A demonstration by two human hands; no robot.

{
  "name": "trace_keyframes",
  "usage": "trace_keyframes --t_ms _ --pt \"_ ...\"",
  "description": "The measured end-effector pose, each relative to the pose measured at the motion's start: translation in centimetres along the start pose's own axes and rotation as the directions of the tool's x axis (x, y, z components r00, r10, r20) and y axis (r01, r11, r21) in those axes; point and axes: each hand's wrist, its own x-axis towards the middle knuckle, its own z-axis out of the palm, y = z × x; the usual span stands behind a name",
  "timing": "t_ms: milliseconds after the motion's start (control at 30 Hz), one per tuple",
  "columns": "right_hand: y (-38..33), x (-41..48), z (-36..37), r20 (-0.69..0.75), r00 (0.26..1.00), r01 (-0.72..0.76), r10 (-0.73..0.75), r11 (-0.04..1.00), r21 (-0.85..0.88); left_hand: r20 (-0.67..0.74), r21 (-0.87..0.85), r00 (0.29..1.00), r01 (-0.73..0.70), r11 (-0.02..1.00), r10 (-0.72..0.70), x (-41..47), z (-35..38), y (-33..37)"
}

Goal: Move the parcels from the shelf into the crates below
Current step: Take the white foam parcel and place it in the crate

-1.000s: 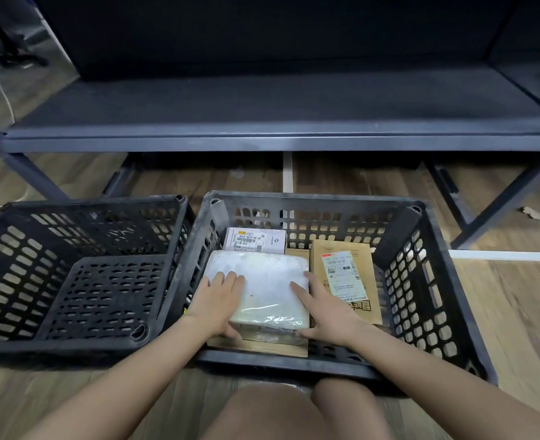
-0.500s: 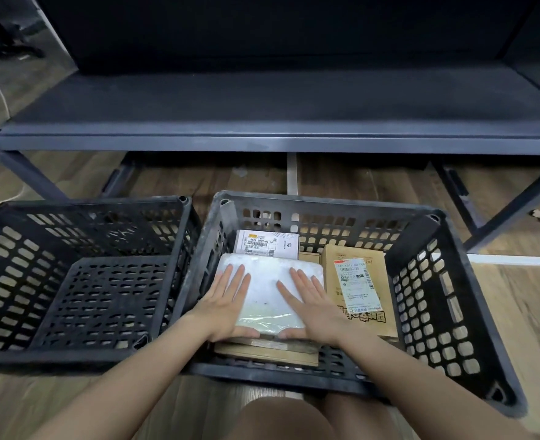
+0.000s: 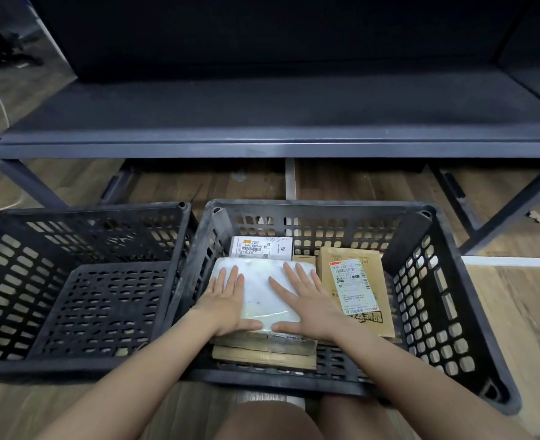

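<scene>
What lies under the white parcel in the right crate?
Under the white parcel, two flat brown cardboard parcels show at the near edge. Anything further beneath is covered.

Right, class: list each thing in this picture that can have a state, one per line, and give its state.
Shelf: bare, no parcels in view.
Left crate: empty.
Right crate: holds several parcels.
White padded parcel: flat on top of a stack, under both palms.
Left hand: open, flat on it.
Right hand: open, flat on it.
Brown labelled envelope: lying label up.
White labelled box: at the back wall.
</scene>
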Motion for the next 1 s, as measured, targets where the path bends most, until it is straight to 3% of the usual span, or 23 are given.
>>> trace_keyframes --t_ms 133,233,533,733,900,1000 --pt "0.4 0.3 1.2 0.021 1.0 0.019 -0.018 0.999 -0.05 -0.083 0.003 0.992 -0.098 0.995 0.098 0.5 1.4 -0.5" --pt "0.6 0.6 1.2 0.047 0.999 0.019 -0.017 0.999 -0.03 -0.045 -0.053 0.991 -0.13 0.99 0.128 0.8 1.5 -0.9" --pt "0.8 0.4 0.2 0.053 0.999 0.004 -0.006 0.999 0.037 -0.047 0.006 0.995 -0.087 0.996 0.088 1.3 0.8 -0.5" --pt "1.2 0.1 0.3 0.019 1.0 -0.006 0.006 1.0 0.029 -0.148 0.066 0.987 -0.047 0.997 0.056 1.7 1.6 -0.2" --pt "0.4 0.2 -2.0 0.176 0.984 -0.026 0.027 1.0 -0.003 -0.096 -0.021 0.994 -0.056 0.998 0.054 0.8 -0.6 -0.8" --pt "0.0 -0.5 -5.0 0.247 0.967 -0.102 0.062 0.983 0.15 -0.07 -0.145 0.989 -0.14 0.979 0.131 -0.6 -3.0 -2.0"
